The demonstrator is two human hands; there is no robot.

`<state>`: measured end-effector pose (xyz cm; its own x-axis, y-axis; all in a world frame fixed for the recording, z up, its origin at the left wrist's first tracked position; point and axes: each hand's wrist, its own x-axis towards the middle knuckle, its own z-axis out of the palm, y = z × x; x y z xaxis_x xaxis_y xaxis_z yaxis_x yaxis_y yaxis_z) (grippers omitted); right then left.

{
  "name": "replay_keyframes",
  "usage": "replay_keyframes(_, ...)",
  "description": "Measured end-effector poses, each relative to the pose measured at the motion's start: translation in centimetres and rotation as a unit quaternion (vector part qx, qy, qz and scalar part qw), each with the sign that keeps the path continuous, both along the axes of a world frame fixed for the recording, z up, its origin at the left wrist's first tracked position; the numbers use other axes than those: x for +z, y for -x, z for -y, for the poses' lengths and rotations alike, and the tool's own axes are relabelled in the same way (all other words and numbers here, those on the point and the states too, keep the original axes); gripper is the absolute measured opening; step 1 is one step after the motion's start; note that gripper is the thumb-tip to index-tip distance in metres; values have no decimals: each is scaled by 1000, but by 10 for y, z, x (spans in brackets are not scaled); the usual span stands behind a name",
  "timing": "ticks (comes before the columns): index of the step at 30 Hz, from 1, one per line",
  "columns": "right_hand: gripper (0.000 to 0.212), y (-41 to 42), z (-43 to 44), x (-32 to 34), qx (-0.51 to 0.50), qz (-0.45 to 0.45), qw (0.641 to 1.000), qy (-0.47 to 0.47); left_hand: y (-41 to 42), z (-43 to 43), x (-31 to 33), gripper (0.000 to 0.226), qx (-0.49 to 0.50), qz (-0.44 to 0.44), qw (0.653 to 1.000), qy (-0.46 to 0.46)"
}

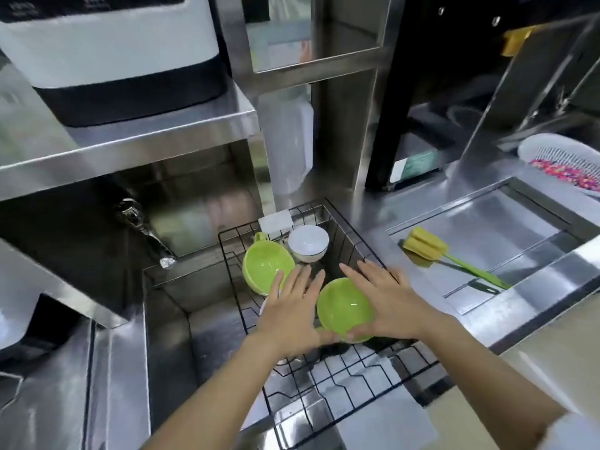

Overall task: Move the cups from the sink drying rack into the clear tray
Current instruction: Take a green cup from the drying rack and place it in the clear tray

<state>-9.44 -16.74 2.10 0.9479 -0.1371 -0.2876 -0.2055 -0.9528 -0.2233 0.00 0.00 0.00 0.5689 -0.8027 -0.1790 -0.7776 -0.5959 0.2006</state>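
Observation:
A black wire drying rack (337, 381) sits over the steel sink. A green cup (342, 308) lies in its middle, cradled between both hands. My right hand (386, 297) cups its right side, thumb under the lower rim. My left hand (292, 306) lies against its left side, fingers spread flat, thumb at the bottom. A second green cup (264, 266) with a handle leans at the rack's back left, just beyond my left fingertips. A white cup (308, 243) stands behind it. Something white peeks out under my left hand. The clear tray is not in view.
A steel sink basin (168, 339) lies left of the rack, with a tap (146, 232) above it. A yellow sponge brush (431, 250) with a green handle rests on the right drainboard. A white basket (565, 164) stands at the far right. Steel shelves hang above.

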Motion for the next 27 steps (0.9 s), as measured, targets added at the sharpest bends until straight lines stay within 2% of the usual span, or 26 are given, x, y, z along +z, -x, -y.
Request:
replay_keyframes(3, 121, 1, 4, -7, 21, -53, 998, 22, 3, 10, -5, 121, -17, 1, 999, -47)
replay_keyframes(8, 125, -1, 3, -16, 59, -58, 992, 96, 8, 25, -15, 125, -33, -2, 996, -88)
replay_keyframes(17, 114, 6, 8, -24, 59, 67, 994, 65, 11, 30, -21, 126, -16, 6, 999, -26)
replay_keyframes(20, 117, 8, 12, -17, 31, 79, 996, -36, 8, 29, -13, 133, -3, -18, 1000, 13)
replay_keyframes(23, 117, 12, 17, 1, -19, 127, 971, -200, 3, 29, -1, 137, 7, -57, 995, 76)
replay_keyframes(25, 120, 15, 16, 16, -56, 168, 941, -287, 0, 26, 13, 136, 37, -135, 981, 136)
replay_keyframes(27, 120, 15, 12, 30, -82, 207, 901, -372, -2, 17, 32, 133, 84, -247, 944, 204)
